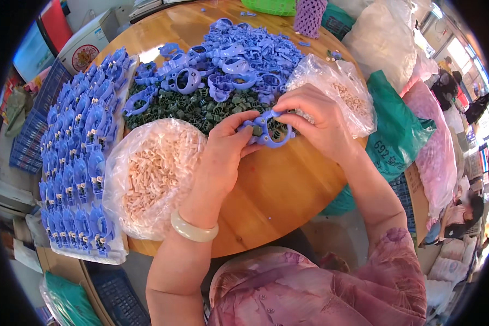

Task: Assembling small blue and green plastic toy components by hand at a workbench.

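Seated at a round wooden surface (266, 201), a person is holding a blue plastic frame (280, 144) in both hands, just above the near edge of a heap of dark green parts (195, 111). The left hand (225, 144) is keeping a nearly closed grip on the frame's left side, its thumb lying beside a dark green piece (257, 130) at the frame. The right hand (315, 117) is pinching the upper edge, its grip narrowed to the fingertips; whether a smaller part is sitting between them, one cannot tell. A clear bag (117, 179) of cream-coloured pieces is standing near the left forearm, and a second clear bag (315, 70) is lying just beyond the right hand. Behind the green heap, more blue parts (255, 49) are piling high, while rows of blue frames (81, 157) are covering a white board (87, 256) at left.
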A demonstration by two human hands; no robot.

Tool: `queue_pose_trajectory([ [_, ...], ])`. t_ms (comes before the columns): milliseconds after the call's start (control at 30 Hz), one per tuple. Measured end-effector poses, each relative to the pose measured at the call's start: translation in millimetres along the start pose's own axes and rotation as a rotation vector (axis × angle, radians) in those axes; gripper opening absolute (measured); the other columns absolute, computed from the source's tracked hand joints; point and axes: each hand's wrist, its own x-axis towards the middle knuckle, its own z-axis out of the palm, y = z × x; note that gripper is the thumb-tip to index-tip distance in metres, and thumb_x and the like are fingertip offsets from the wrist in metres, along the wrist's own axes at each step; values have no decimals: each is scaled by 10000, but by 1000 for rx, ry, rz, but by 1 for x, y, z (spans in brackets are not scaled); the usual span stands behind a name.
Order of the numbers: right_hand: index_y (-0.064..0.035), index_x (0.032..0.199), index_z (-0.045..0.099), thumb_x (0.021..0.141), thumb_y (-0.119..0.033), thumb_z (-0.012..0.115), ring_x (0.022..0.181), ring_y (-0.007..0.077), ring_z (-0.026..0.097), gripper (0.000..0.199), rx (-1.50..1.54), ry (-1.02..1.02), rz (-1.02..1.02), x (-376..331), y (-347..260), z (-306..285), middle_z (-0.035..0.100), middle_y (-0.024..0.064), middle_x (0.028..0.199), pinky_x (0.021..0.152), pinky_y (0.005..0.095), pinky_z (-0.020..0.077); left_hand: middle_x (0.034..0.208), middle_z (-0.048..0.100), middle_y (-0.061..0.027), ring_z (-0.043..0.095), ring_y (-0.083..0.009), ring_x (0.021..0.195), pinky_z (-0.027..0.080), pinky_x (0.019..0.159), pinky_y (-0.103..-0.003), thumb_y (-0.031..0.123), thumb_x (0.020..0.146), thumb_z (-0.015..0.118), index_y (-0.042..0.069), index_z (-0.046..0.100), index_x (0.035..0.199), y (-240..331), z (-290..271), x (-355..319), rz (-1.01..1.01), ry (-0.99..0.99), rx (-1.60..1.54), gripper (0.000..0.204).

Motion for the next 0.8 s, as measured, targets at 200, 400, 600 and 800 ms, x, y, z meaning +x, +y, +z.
queue_pose_trajectory([
  [200, -49, 843, 638, 720, -60, 687, 811, 235, 591, 133, -16, -61, -152, 3, 11, 0, 636, 61, 842, 723, 333, 462, 964, 595, -64, 591, -127, 867, 503, 790, -270, 94, 898, 463, -29, 526, 1151, 4, 1, -2, -58, -28, -66, 288],
  [400, -61, 842, 645, 719, -60, 685, 804, 233, 582, 129, -23, -89, -196, 3, 11, -1, 635, 53, 851, 712, 334, 461, 960, 597, -61, 596, -121, 862, 510, 787, -266, 86, 893, 468, -22, 544, 1130, 5, 2, -4, -79, -47, -68, 271],
  [600, -62, 845, 654, 692, -25, 678, 788, 231, 565, 160, -35, -170, -311, 11, 15, -9, 630, 41, 863, 687, 322, 468, 1067, 599, -158, 616, -237, 974, 505, 867, -352, 92, 905, 438, -69, 474, 1183, 7, 2, -4, -97, -102, -25, 323],
  [800, -69, 841, 650, 637, -28, 670, 796, 235, 565, 209, -154, -222, -458, 15, 12, -13, 628, 27, 867, 685, 330, 473, 1065, 596, -187, 612, -270, 988, 500, 882, -368, 77, 900, 434, -73, 462, 1190, 9, 3, -6, -130, -117, -60, 328],
])
